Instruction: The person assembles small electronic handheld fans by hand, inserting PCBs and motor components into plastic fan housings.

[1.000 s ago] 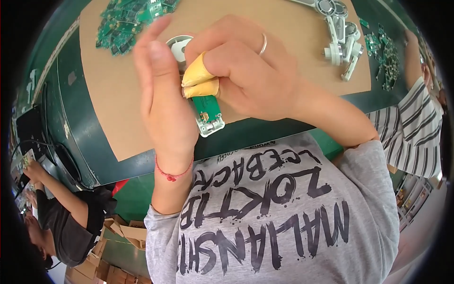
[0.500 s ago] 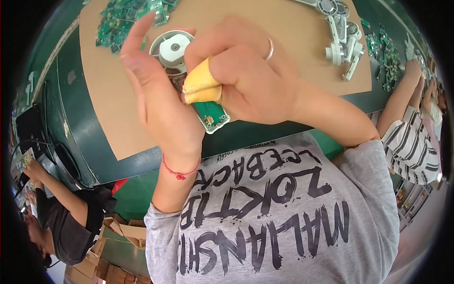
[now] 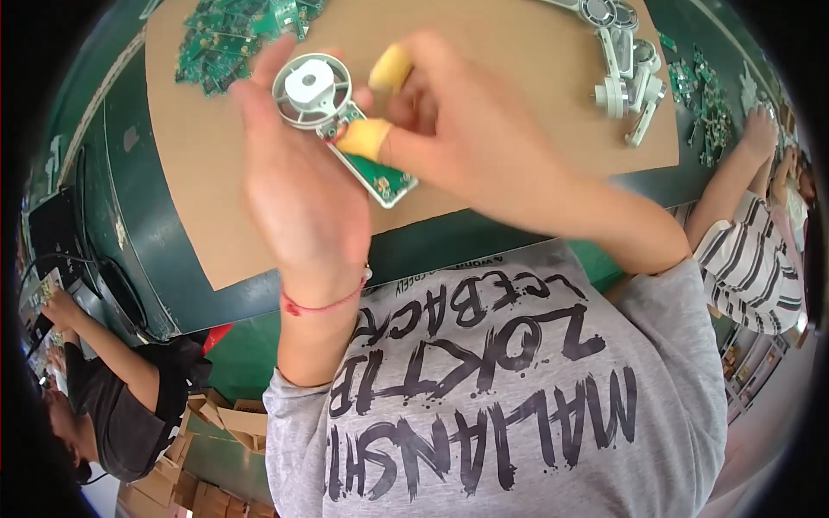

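My left hand holds a white handheld fan housing from its left side, the thumb raised beside its round spoked head. A white motor sits in the middle of that ring. Within the handle lies a green circuit board, its lower part visible. My right hand wears yellow finger cots on thumb and index finger. Its thumb rests at the upper end of the board, near the neck, while the index finger is lifted apart; no object shows between them. What lies under the thumb is hidden.
Brown cardboard covers the green table. At the far left lies a pile of green circuit boards. Several white fan assemblies lie on the right, with more boards beyond. Other people work at both sides.
My right index finger has come away from the thumb, opening the pinch. The fan housing has moved slightly up and away from me, and more of its ring and board shows.
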`<state>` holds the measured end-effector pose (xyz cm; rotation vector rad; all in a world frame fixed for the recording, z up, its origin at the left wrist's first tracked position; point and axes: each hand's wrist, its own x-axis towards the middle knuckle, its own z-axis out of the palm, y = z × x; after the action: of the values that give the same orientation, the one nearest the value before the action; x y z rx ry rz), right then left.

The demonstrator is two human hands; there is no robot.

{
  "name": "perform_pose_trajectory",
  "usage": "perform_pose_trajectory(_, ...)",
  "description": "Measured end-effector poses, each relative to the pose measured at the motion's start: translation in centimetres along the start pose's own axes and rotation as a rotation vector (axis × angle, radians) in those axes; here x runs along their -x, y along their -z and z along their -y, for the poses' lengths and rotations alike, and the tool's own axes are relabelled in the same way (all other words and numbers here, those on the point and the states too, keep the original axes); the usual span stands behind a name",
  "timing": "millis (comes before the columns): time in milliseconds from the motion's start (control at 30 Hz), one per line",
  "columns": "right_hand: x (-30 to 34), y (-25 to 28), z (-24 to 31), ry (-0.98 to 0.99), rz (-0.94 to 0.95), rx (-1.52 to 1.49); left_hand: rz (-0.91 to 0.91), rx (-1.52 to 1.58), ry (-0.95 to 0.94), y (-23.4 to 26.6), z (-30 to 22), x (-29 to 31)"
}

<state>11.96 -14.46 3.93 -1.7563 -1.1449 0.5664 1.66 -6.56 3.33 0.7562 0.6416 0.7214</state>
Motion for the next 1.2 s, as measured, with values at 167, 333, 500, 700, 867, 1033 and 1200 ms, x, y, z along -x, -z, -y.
perform_pose_trajectory(167, -1.6, 1.6, 1.3, -0.568, 0.652, -0.500, 0.051, 0.216, 0.309, 1.1, -1.0, -1.6)
perform_pose_trajectory(333, -2.1, 2.0, 2.6, -0.677, 0.644, -0.687, 0.194, 0.357, 0.446, 1.8, -1.2, -1.7)
perform_pose_trajectory(500, -1.9, 2.1, 2.5, -0.705, 0.675, -0.815, 0.143, 0.427, 0.472, 1.4, -1.1, -1.2)
perform_pose_trajectory(700, -2.0, 2.1, 2.7, -0.740, 0.689, -0.884, 0.154, 0.435, 0.491, 1.4, -1.0, -1.4)
perform_pose_trajectory(867, -2.5, 2.0, 2.6, -0.746, 0.733, -0.853, 0.112, 0.265, 0.334, 0.4, -1.0, -0.8)
perform_pose_trajectory(1033, -1.7, 1.3, 1.7, -0.607, 0.696, -0.776, -0.154, -0.080, -0.171, -1.2, -0.7, -0.5)
perform_pose_trajectory(1200, -3.4, 2.2, 0.8, -0.547, 0.713, -0.693, 0.064, -0.428, -0.262, -1.1, -0.9, -1.3)
